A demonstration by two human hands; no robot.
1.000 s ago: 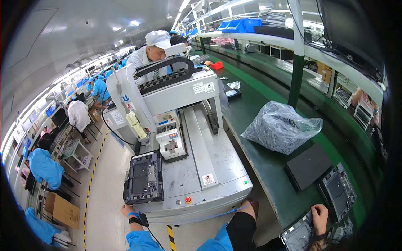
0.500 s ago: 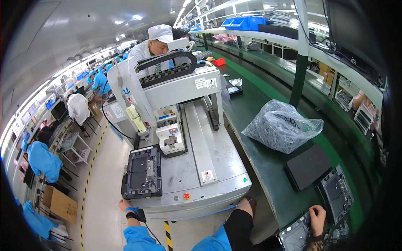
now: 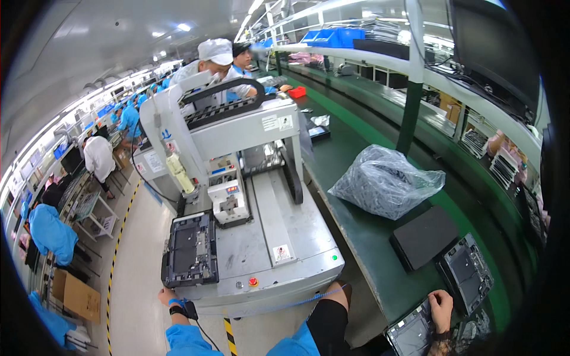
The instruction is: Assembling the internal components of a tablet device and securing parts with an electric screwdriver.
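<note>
My left hand, wearing a blue wrist strap and a dark watch band, is at the front left corner of the machine. It lies just below a black fixture that holds an opened tablet-like device with its inner parts showing. Its fingers are partly hidden. At the lower right, my right hand has its fingers curled over the edge of another opened device on the green bench. Next to it lies a third opened device on a dark stack. Under the machine's gantry sits another loaded fixture.
The white gantry machine has a red button and a small display unit. On the green bench are a filled clear plastic bag and a black box. A person in a white cap leans behind the machine.
A loaded fixture has come into view on the right-hand slide under the gantry, and its cable chain has shifted forward. The whole view has turned slightly right. Both hands stay about where they were.
</note>
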